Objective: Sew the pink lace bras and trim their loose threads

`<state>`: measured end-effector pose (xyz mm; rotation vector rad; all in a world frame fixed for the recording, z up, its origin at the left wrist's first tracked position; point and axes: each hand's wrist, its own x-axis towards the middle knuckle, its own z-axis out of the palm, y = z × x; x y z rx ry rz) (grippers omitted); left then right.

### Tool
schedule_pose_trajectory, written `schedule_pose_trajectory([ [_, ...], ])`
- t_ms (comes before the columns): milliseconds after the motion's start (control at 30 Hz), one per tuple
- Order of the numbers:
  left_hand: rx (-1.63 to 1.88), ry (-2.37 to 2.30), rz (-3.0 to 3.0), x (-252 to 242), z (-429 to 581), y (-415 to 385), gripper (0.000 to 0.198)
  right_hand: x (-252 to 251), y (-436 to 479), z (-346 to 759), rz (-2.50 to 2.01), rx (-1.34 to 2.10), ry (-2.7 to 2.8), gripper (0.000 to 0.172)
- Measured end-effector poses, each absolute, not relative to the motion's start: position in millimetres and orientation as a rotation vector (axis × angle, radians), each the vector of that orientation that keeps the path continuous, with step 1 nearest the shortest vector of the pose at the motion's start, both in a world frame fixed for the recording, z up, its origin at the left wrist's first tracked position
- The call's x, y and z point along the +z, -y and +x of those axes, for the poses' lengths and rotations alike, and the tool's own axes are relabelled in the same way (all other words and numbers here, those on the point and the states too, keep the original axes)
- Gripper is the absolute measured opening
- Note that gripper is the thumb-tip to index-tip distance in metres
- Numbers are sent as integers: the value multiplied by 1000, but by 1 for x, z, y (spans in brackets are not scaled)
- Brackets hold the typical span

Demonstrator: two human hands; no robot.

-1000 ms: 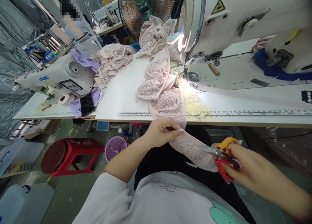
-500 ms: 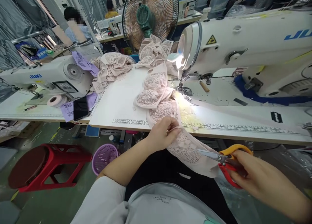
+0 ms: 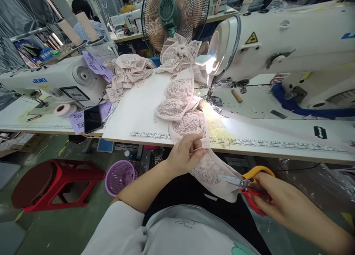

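My left hand (image 3: 185,155) pinches the edge of a pale pink lace bra (image 3: 206,172) just off the front edge of the table. One cup hangs down over my lap, and the rest lies on the table, joining a chain of lace cups (image 3: 177,103) beside the sewing machine. In my right hand (image 3: 273,196) is a pair of scissors (image 3: 238,182) with orange and red handles. Their blades point left and lie over the hanging cup; whether fabric is between them I cannot tell.
A sewing machine (image 3: 266,44) with its lamp lit stands at right, another machine (image 3: 69,81) at left. Lace piles (image 3: 130,70) lie behind, near a fan (image 3: 169,14). A phone (image 3: 93,119) rests on purple paper. Below are a purple basket (image 3: 120,177) and a red stool (image 3: 69,184).
My right hand and the scissors have moved left, closer to my left hand. My left hand keeps its pinch on the bra. The view has shifted slightly.
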<state>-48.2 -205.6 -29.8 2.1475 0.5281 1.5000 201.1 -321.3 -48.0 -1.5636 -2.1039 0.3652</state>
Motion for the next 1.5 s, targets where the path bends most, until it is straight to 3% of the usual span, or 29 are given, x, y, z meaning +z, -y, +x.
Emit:
schedule_pose_trajectory([
  [167,1339,-428,2053,-27,-49,216,33,-47,306,208,-1504,621,2023,23],
  [233,1266,-371,2062,-24,-49,220,34,-43,296,202,-1406,818,1906,12],
  [333,1169,-364,2097,-19,-48,227,34,-33,283,184,-1283,999,1699,28],
  [567,1062,-426,2072,-13,-50,234,28,-18,274,144,-1010,1335,1304,40],
  [933,974,-655,1704,-20,-39,241,37,-19,281,143,-1099,1112,1370,36],
  [1133,784,-793,1539,-13,-42,239,46,-18,284,145,-1097,1012,1495,13],
  [1233,812,-813,1570,-13,-44,238,42,-19,285,145,-1118,977,1531,4],
  [1500,1091,-687,1772,-23,-40,238,25,-24,285,145,-1164,895,1549,8],
])
